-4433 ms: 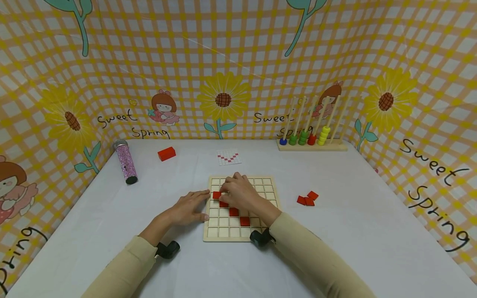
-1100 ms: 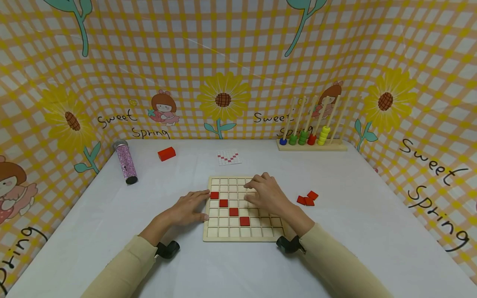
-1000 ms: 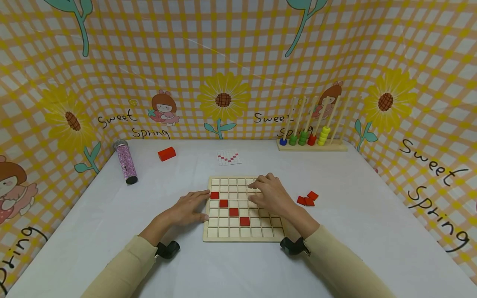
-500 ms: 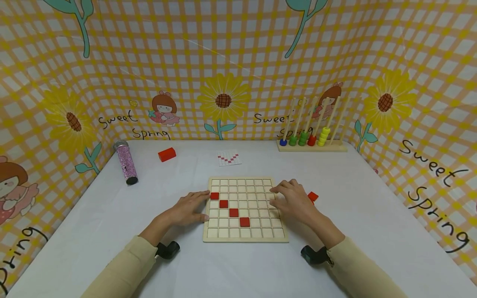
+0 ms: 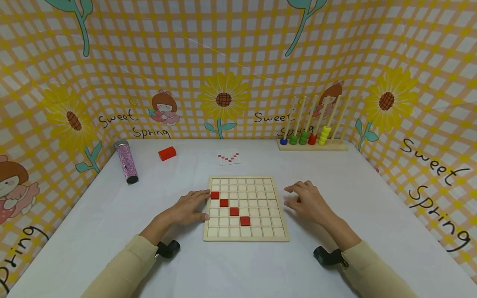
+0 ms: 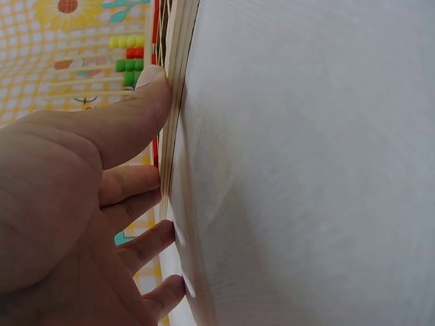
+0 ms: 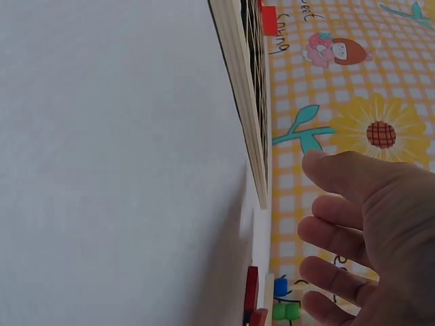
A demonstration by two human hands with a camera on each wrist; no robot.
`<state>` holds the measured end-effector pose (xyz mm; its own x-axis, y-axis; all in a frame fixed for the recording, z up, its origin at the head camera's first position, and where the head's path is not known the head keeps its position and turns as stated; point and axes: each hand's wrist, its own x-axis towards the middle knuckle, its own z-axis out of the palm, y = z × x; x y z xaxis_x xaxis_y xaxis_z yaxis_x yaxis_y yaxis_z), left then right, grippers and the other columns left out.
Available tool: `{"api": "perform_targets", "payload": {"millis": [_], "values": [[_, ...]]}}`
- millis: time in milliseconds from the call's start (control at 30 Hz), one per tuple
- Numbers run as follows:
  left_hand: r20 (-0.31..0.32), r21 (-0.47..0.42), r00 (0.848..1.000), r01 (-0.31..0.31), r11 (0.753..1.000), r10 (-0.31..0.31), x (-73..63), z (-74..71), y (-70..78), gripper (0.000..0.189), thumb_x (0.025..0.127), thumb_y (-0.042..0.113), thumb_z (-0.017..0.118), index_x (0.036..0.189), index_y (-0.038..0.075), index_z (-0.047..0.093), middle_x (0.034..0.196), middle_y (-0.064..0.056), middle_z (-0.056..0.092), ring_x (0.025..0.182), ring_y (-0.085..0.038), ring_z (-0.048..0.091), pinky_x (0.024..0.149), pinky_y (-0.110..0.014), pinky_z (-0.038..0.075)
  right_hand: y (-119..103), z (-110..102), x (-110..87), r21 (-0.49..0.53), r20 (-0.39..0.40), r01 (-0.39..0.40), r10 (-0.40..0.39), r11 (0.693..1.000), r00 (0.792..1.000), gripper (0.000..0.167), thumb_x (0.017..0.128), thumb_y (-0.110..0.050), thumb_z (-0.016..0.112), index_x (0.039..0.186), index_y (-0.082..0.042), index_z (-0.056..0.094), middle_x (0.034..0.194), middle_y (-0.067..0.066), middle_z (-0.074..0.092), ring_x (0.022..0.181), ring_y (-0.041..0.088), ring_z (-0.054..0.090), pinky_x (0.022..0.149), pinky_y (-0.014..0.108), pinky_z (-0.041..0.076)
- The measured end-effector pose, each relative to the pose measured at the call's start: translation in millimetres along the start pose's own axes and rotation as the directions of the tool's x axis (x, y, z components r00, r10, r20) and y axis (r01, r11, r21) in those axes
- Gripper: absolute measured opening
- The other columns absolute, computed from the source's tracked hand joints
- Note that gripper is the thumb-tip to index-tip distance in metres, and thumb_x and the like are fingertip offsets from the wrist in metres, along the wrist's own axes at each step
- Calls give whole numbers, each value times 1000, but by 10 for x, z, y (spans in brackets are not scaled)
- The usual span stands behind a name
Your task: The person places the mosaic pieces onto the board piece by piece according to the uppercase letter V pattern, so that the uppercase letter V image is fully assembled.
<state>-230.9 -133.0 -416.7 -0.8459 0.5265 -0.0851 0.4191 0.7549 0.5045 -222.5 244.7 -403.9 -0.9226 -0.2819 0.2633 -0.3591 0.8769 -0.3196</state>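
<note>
A wooden grid board point(image 5: 246, 239) lies mid-table, with several red square tiles point(image 5: 234, 211) in its cells, running diagonally down from the left edge. My left hand point(image 5: 186, 208) rests against the board's left side; in the left wrist view its thumb and fingertips touch the wooden edge. Right of the board, my right hand point(image 5: 311, 203) hovers with fingers spread and nothing between them. Loose red tiles point(image 7: 251, 295) lie on the table below it in the right wrist view. From the head view the hand hides nearly all of them.
A pattern card point(image 5: 229, 157) with a red V lies behind the board. At the back right stands a bead abacus point(image 5: 312, 147). A red block point(image 5: 167, 153) and a glittery pink microphone point(image 5: 126, 162) lie at the back left. Patterned cloth surrounds the table.
My right hand has moved from the red tiles on the board rightward, off the board and over to the loose tiles. The left hand has stayed at the board's edge.
</note>
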Motion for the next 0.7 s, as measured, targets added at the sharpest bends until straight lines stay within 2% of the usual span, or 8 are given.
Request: {"api": "perform_targets", "payload": {"millis": [200,467,700], "values": [[-1,4,1000,6,1000,-6,4,2,-2,74,85,32,68,145,6,35,155,-9,30,141,-35,26,111,-57,24,101,-38,-45,-20,0,-10,10,1000,1000,39,81,-22,74,115,-5,66,111,13,65,100,28,49,81,44,40],[-6,-1,1000,11,1000,-11,12,17,-15,74,85,32,69,146,7,35,155,-8,30,141,-35,26,110,-58,24,229,-71,-84,-40,0,-19,19,999,1000,39,80,-21,75,114,-5,66,109,14,66,100,31,48,78,42,38],[-2,4,1000,22,1000,-22,9,14,-10,74,85,31,69,146,8,34,155,-6,30,142,-34,26,111,-56,24,322,-96,-116,-68,0,-25,25,997,1000,39,79,-20,75,113,-4,66,110,16,64,101,35,46,79,45,38]]}}
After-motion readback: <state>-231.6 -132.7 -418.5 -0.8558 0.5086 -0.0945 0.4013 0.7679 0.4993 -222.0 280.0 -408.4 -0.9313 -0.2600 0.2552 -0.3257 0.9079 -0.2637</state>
